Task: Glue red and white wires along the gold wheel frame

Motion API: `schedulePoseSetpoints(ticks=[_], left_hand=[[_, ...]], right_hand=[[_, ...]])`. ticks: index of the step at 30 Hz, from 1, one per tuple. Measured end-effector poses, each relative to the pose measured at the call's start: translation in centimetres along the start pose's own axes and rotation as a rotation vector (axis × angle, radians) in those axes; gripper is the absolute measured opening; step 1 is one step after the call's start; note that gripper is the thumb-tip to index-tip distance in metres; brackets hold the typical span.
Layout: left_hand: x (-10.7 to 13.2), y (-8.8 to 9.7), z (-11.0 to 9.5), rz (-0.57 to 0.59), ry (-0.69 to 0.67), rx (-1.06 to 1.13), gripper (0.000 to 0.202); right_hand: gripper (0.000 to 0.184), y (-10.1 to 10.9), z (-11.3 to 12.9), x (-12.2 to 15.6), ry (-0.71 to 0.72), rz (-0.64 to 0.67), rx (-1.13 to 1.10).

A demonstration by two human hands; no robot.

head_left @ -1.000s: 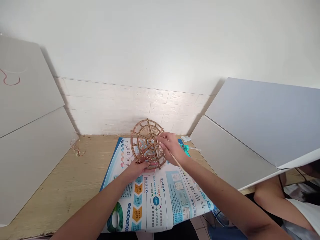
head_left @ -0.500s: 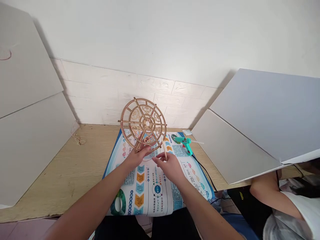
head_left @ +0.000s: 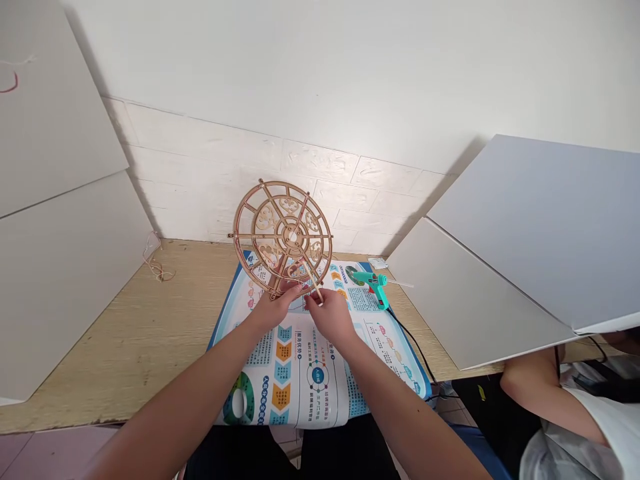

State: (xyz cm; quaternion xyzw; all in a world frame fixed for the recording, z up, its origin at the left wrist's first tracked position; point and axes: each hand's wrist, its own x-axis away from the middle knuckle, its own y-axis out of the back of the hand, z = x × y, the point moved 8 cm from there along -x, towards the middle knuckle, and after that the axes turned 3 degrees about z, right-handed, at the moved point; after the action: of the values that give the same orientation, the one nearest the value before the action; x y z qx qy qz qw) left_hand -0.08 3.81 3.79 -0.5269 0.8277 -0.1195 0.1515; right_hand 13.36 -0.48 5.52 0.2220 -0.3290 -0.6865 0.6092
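A round wooden wheel (head_left: 283, 235) with spokes and cut-out patterns stands upright above a printed poster (head_left: 310, 360) on the wooden desk (head_left: 125, 347). My left hand (head_left: 274, 307) is closed on the wheel's lower rim and holds it up. My right hand (head_left: 331, 318) sits just right of it, pinching a thin wooden stick (head_left: 311, 277) that slants up toward the wheel's hub.
A teal glue gun (head_left: 373, 285) lies on the poster's far right with its black cable trailing off the desk edge. White boards (head_left: 520, 253) lean at the right and white boards (head_left: 55, 200) at the left. Another person's arm (head_left: 545, 393) shows at the lower right.
The wheel has been lifted higher and tilted more face-on. My right hand came down from the hub to the wheel's lower edge, still holding the stick.
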Motion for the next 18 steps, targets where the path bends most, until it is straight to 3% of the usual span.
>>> schedulePoseSetpoints(ticks=[5, 10, 14, 18], left_hand=[[-0.1, 1.2, 0.0, -0.081, -0.041, -0.035, 0.06], [-0.3, 2.0, -0.4, -0.118, -0.068, -0.093, 0.049], [-0.6, 1.7, -0.6, -0.088, -0.056, -0.116, 0.051], [-0.9, 0.9, 0.3, -0.025, 0.001, -0.098, 0.054]], right_hand=[[0.024, 1.8, -0.1, -1.4, 0.107, -0.001, 0.007], [0.02, 4.0, -0.1, -3.7, 0.248, -0.07, -0.105], [0.028, 4.0, 0.0, -5.1, 0.354, -0.088, -0.254], [0.033, 3.5, -1.1, -6.0, 0.344, -0.148, -0.433]])
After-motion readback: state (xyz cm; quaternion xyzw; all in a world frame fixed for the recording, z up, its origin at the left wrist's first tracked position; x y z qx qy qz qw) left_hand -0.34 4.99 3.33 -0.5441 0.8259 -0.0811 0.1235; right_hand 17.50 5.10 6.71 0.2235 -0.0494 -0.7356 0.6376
